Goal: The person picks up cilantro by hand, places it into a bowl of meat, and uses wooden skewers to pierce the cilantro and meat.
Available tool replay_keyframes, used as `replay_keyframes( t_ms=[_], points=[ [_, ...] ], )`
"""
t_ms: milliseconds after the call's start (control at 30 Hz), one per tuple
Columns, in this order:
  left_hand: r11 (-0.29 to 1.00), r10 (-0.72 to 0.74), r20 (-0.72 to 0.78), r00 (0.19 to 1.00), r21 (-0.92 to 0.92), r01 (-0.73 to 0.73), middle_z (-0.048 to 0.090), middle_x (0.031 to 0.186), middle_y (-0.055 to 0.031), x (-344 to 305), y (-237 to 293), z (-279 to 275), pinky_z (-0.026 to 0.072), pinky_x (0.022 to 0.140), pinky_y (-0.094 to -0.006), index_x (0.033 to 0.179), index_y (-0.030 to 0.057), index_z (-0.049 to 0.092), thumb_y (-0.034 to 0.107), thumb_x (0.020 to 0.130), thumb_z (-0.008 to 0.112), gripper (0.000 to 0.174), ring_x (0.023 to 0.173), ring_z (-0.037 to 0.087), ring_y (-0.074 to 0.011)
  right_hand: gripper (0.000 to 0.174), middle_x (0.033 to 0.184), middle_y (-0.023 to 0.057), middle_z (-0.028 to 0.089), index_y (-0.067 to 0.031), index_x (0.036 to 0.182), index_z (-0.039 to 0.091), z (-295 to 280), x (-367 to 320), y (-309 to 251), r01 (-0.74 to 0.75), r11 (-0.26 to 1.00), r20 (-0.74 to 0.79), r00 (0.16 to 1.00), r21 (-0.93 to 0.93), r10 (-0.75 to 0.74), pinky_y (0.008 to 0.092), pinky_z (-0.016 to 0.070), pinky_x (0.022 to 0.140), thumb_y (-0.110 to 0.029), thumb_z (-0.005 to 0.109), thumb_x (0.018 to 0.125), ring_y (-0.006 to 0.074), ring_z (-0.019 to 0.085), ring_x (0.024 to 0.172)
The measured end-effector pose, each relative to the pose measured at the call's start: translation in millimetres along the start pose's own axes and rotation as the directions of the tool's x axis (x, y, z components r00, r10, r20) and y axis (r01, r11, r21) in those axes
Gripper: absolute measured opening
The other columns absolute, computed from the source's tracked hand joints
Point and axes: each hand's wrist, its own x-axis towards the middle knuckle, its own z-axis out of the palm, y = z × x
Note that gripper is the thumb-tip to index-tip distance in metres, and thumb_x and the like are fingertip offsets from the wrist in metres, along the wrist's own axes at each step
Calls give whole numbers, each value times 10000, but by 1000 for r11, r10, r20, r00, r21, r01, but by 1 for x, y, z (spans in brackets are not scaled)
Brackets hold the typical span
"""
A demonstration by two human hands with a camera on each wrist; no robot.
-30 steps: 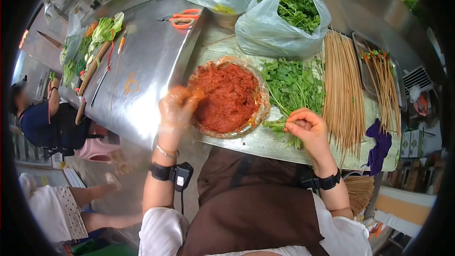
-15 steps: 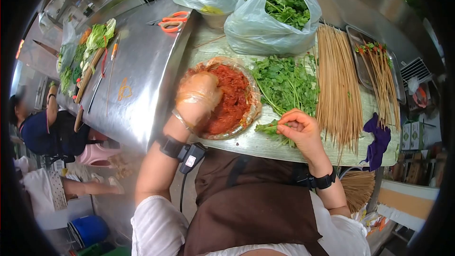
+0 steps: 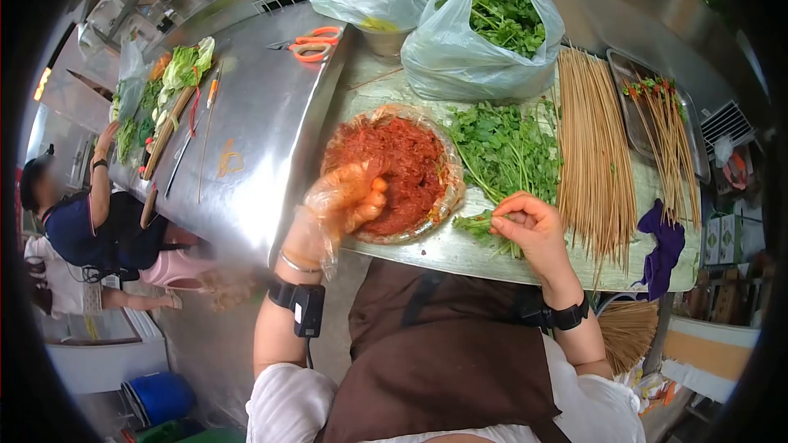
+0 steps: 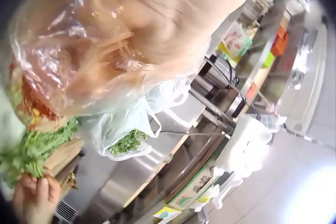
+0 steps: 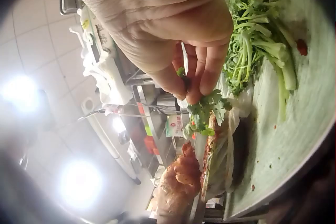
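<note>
A clear, red-smeared plastic glove covers my left hand (image 3: 341, 201), which is over the near-left part of the red marinated meat (image 3: 419, 168) with its fingers curled. I cannot tell whether meat is inside those fingers. The meat fills a round bowl (image 3: 456, 184) lined with clear film. Bare, my right hand (image 3: 532, 226) pinches a small sprig of leafy herb, like coriander (image 5: 207, 111), between thumb and fingers, just right of the bowl. Its leaves point toward the bowl. Behind it lies a pile of the same herb (image 3: 509, 143), stems toward me.
Many bare wooden skewers (image 3: 597, 156) lie right of the herbs. Loaded skewers (image 3: 661, 131) rest in a metal tray (image 3: 617, 74). Plastic bags (image 3: 476, 70) of greens stand behind. Scissors (image 3: 316, 45) lie at left, a purple cloth (image 3: 661, 250) at right. Another person (image 3: 103, 213) is at far left.
My left hand went down into the meat, then drew back up toward me with fingers curled and palm side turned more into view. The right hand keeps its pinch on the sprig, nearly unmoved.
</note>
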Motion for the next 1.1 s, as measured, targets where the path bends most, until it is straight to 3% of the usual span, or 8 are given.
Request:
replay_keyframes(
  t_ms=[233,333,533,633,800,833,933,1100],
  points=[
    [998,46,72,996,-49,-42,568,1125,-195,-4,-2,18,545,772,-374,1162,38,515,34,868,551,296,933,619,-306,94,898,47,580,16,879,602,2,-4,-6,-24,998,-27,999,-62,22,217,492,725,43,641,798,104,600,805],
    [976,170,0,985,138,-168,549,1179,-194,4,-13,9,525,835,-360,1158,16,530,78,870,577,298,976,606,-291,105,882,33,589,4,875,604,2,-4,-11,-16,985,-62,998,-174,5,204,483,712,45,650,790,90,593,789],
    [409,709,142,691,716,-566,626,1060,-107,8,-16,16,447,793,-223,847,-68,645,68,831,610,142,907,579,-173,117,877,26,588,-1,870,602,3,0,-21,44,978,-70,996,-206,-60,202,477,718,53,656,781,84,583,797],
    [332,684,180,707,786,-521,631,1004,-104,11,-11,4,466,752,-240,904,-29,665,72,845,598,135,909,608,-198,121,878,25,585,-3,873,602,3,0,-25,39,970,-60,997,-239,-55,205,478,727,54,656,781,87,582,808],
    [929,354,-235,905,203,-310,637,918,-104,2,-19,12,542,703,-323,963,-26,627,72,857,592,148,820,640,-232,118,884,32,583,-3,870,604,5,5,-33,68,960,-9,997,-272,-73,211,479,729,45,658,777,97,585,818],
    [960,275,-247,929,14,-280,638,907,-108,2,-21,13,556,696,-345,976,-25,618,75,860,592,155,804,646,-240,114,884,33,583,-4,868,606,7,7,-36,69,961,6,998,-268,-70,213,479,729,39,660,776,99,585,821],
    [919,383,-158,910,159,-360,640,898,-96,4,-38,14,545,667,-278,1056,-40,596,118,877,598,238,783,636,-164,106,891,37,587,-8,859,618,25,13,-54,126,931,125,988,-344,-88,226,483,726,12,670,769,105,585,824],
    [971,238,-109,965,50,-234,629,998,-96,-10,-44,32,540,694,-277,1106,-17,579,129,896,571,255,818,626,-165,95,901,34,602,-18,843,630,65,28,-70,220,916,364,927,-334,-90,223,474,678,-11,678,761,93,576,796]
  ],
)
